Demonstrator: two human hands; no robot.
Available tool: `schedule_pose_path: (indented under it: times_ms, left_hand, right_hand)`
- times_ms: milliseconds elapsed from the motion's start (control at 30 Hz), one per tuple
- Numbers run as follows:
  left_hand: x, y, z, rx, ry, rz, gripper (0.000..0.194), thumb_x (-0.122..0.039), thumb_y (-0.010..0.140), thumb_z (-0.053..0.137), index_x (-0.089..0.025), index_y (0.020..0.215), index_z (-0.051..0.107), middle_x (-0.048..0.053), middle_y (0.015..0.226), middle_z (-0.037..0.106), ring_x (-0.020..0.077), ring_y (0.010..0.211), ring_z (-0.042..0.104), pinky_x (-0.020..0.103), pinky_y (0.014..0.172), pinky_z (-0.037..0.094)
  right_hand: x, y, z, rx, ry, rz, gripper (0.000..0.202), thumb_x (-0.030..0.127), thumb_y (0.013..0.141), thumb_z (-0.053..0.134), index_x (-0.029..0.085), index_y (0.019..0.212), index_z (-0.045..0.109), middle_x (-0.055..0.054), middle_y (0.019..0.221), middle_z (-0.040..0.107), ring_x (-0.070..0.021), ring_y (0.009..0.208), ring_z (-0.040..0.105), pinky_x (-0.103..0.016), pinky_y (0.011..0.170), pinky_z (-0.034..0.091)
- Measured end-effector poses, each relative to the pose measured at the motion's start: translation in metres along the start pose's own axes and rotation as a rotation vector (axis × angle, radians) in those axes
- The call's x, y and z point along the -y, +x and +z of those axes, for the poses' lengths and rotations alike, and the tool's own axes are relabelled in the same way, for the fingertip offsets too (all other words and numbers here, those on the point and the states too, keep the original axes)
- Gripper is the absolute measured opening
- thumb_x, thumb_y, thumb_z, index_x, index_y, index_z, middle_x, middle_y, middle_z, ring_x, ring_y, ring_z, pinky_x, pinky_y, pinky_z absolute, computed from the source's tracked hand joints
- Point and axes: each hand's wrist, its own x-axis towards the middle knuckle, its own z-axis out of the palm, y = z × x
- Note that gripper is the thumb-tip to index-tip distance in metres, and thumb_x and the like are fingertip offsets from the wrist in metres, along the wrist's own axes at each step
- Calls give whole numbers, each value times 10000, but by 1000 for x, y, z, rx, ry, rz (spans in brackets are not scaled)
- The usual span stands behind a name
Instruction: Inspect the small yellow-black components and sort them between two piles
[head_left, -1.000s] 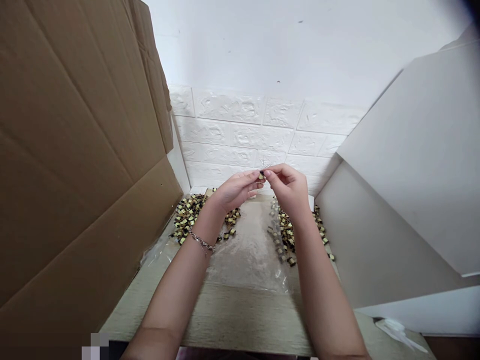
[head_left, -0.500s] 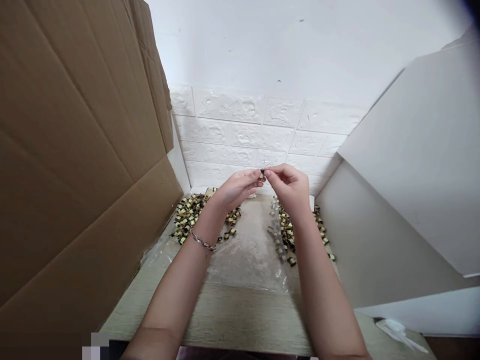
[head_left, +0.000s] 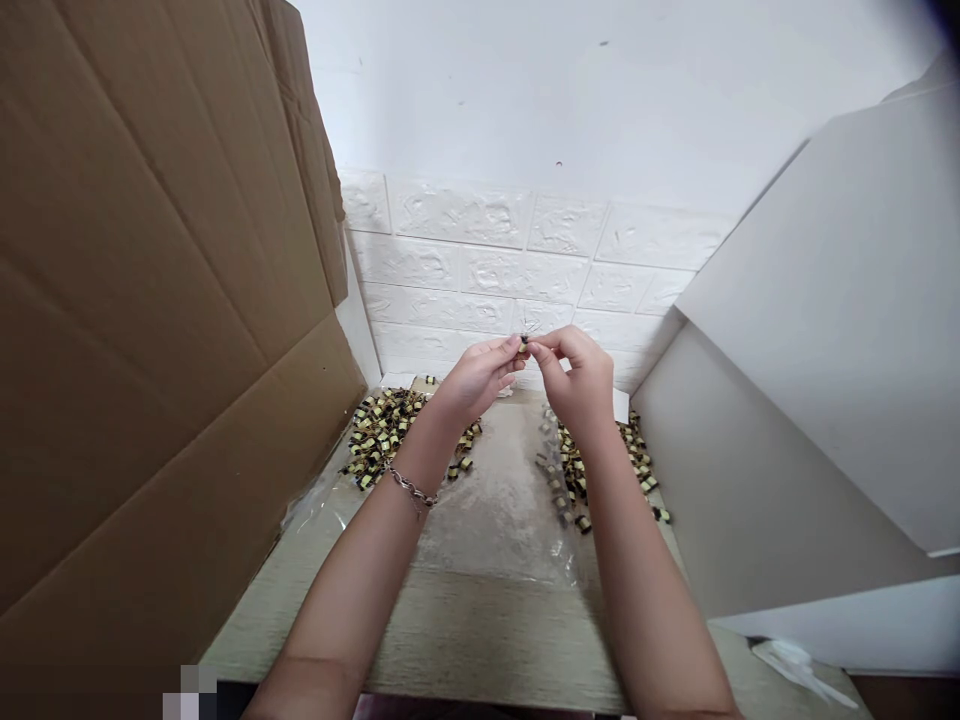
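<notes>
Component, small, pale yellow, black-topped

We have one small piece, pale yellow with a black end, held up between the fingertips of our left hand and right hand. Its black end points upward; thin wires show just above.

Held piece partly hidden by fingers, cardboard cut off

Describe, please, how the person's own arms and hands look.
The left hand and right hand are ungloved, and the forearms show no sleeves. The left wrist wears a silvery chain bracelet with a dangling end; nothing worn shows on the right wrist.
</notes>
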Motion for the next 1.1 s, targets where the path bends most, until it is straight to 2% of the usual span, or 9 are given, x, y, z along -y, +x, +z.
schedule_pose_path:
  times_ms: [167,300,400,600,733,833,1000,1100]
  left_hand:
    - [0,0,2,-49,112,68,202,-351,723,574,-152,709,602,-9,694,508,74,672,435,199,661,323]
    - [1,3,3,-141,263,149,196,-336,692,594,-142,691,622,2,679,541,97,701,467,217,692,340]
    - [5,7,2,-168,355,229,187,-319,688,592,-141,723,639,18,709,583,134,773,506,240,756,357]
    - [8,6,3,-347,696,452,194,-349,723,563,-202,819,645,34,861,598,167,811,495,265,802,323]
    - [5,-1,6,-407,936,549,161,-338,746,549,-236,835,636,38,885,581,193,894,474,295,907,207]
    - [5,-3,5,-435,1141,625,192,-341,782,503,-237,897,616,46,904,579,204,928,472,321,926,151]
    - [7,-4,2,-479,1579,694,240,-349,838,405,-227,978,557,39,920,582,187,894,482,350,859,201]
    - [7,-5,2,-495,1768,738,249,-353,851,374,-218,983,535,38,913,579,180,867,480,351,837,226]
  right_hand:
    - [-2,1,2,-2,-100,-145,148,201,831,437,199,714,528,-28,793,571,-142,792,515,-272,714,408]
    - [-5,1,3,-27,-166,-178,125,197,823,455,207,730,537,-33,843,576,-159,817,508,-295,745,398]
    - [-8,1,3,-60,-213,-171,117,211,811,480,202,720,552,-35,836,568,-171,812,485,-313,748,381]
    - [-9,1,1,-80,-193,-110,125,251,805,502,201,711,565,-29,797,533,-170,803,470,-323,753,360]
    - [-8,1,1,-77,-158,-93,128,250,803,508,194,709,575,-28,779,526,-160,789,471,-303,738,365]
    - [-9,1,2,-72,-133,-46,130,255,797,521,189,706,586,-22,755,528,-150,766,485,-289,723,376]
    - [-12,0,4,-31,-58,96,148,269,780,543,182,671,591,3,689,537,-122,672,481,-253,645,379]
    - [-15,0,5,15,17,197,148,279,758,563,174,658,591,9,661,536,-108,617,460,-234,588,364]
